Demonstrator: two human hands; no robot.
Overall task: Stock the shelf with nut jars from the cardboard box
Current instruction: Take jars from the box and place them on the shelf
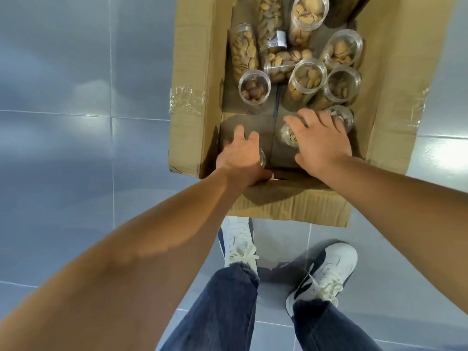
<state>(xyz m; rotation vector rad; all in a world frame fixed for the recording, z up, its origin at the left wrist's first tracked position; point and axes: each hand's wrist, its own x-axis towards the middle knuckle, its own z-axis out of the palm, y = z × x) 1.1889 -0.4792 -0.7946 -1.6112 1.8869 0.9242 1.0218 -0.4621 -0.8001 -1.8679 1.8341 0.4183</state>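
the open cardboard box (195, 72) on the tiled floor (76, 122) holds clear nut jars (307, 76), some upright, some lying lengthwise away from the person. the left hand (239, 154) wraps a jar (262, 158) at the near wall; the right hand (321, 138) lies spread over another jar (288, 134), grip unclear.

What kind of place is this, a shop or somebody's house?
Probably a shop or its stockroom, though no shelf shows. An open cardboard box sits on a grey tiled floor, packed with many alike clear nut jars, more than a home would likely keep.
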